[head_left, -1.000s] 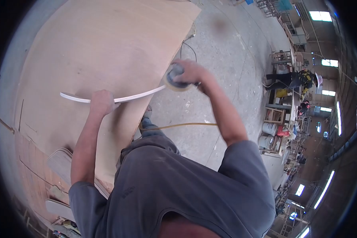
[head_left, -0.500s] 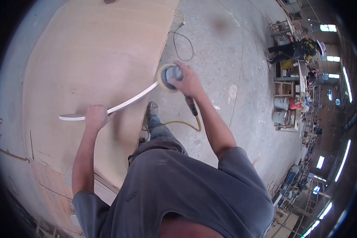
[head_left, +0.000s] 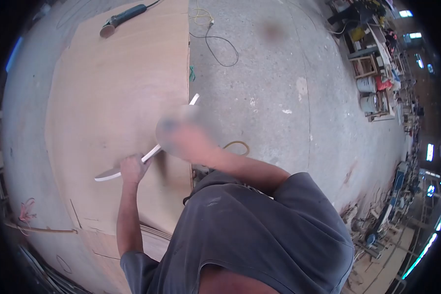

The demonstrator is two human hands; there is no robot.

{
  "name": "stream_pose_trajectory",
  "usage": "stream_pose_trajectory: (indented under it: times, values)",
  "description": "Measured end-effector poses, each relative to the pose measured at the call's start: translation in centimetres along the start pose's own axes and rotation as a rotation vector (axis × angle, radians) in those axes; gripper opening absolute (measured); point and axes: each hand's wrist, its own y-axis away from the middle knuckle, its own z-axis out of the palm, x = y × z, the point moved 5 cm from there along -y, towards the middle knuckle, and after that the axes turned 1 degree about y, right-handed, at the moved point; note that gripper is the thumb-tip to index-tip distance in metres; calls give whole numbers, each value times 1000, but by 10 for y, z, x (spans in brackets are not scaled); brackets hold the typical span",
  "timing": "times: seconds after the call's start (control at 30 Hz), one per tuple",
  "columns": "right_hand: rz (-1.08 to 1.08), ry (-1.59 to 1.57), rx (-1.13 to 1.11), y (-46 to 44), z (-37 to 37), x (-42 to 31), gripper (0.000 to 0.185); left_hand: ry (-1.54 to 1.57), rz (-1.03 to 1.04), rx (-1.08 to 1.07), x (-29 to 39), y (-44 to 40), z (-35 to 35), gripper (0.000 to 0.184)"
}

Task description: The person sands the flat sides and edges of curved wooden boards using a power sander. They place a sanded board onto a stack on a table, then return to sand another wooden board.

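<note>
My left hand (head_left: pixel 134 169) is closed around a thin, curved, white-edged board (head_left: pixel 108 175) near its left end, over the plywood-topped table (head_left: pixel 108 98). The board slants up to the right, and its far tip reaches past the table's edge. My right hand (head_left: pixel 193 143) is smeared by motion and holds a round sander (head_left: pixel 170 128), also blurred, against the middle of the board's edge. The sander hides that stretch of the board.
An angle grinder (head_left: pixel 122 18) lies at the table's far end. A dark cable (head_left: pixel 223 63) and a yellow hose (head_left: pixel 237 143) are right of the table. Stacked boards (head_left: pixel 154 232) lie near my left arm. Buckets (head_left: pixel 369 103) and a person (head_left: pixel 360 12) are at the right.
The sander has moved left and down along the board, from its far end to its middle. The board is tilted more steeply. My view has turned, bringing the grinder into sight.
</note>
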Motion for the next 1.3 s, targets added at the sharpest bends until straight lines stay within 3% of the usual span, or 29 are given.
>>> stream_pose_trajectory:
  times: [0.13,0.2,0.27,0.4,0.5,0.6,0.77,1.0,1.17,1.23,1.3]
  values:
    - [215,-67,71,-18,-46,72,65,-12,15,15,11,-1,-11,36]
    - [142,-236,129,-37,-48,138,70,-16,11,13,13,0,-13,37]
    - [114,-576,-52,-57,-49,186,71,1,4,6,9,-1,-5,38]
    - [256,-996,-553,-77,-48,213,76,-19,-80,-48,13,0,-7,40]
    - [307,-805,-670,-96,-41,221,76,-12,-114,-45,12,1,-8,41]
    - [93,-666,-692,-115,-46,196,80,-16,-121,-35,11,1,-6,42]
    - [-279,107,-843,-99,-50,63,77,-44,-110,-34,12,-1,-6,43]
    - [-377,46,-366,-24,-6,-11,46,-63,-76,15,7,-1,3,43]
    - [-66,57,-119,-7,-39,48,58,-42,-56,31,7,-2,-1,43]
    - [131,-78,-3,-1,-62,87,63,-62,-49,12,9,-2,-3,41]
    - [174,-271,122,-1,-64,138,68,-74,-32,25,12,-5,-5,40]
